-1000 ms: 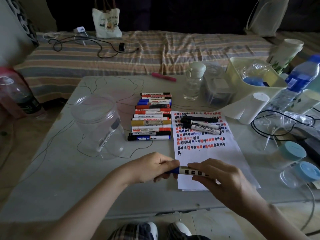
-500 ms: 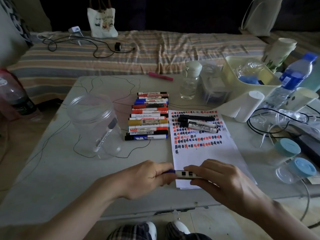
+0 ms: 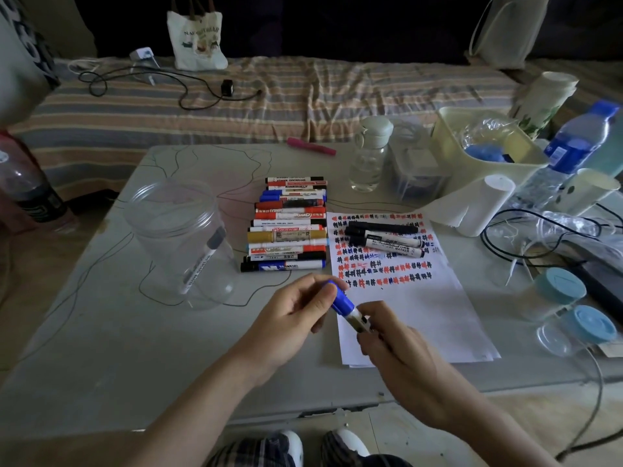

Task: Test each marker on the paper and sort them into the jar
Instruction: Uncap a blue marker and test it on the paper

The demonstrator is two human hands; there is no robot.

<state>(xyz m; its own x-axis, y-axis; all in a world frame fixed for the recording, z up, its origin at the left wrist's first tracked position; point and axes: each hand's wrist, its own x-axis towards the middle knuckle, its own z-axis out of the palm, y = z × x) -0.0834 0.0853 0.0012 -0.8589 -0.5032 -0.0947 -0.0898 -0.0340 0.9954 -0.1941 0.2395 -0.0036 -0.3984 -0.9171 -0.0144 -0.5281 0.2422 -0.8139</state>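
head view: blue-capped marker (image 3: 347, 308) pinched between left hand (image 3: 293, 318) and right hand (image 3: 401, 358) fingers

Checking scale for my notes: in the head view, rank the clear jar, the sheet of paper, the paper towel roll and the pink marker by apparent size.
1. Sheet of paper
2. Clear jar
3. Paper towel roll
4. Pink marker
The pink marker lies farthest away, so it looks smaller.
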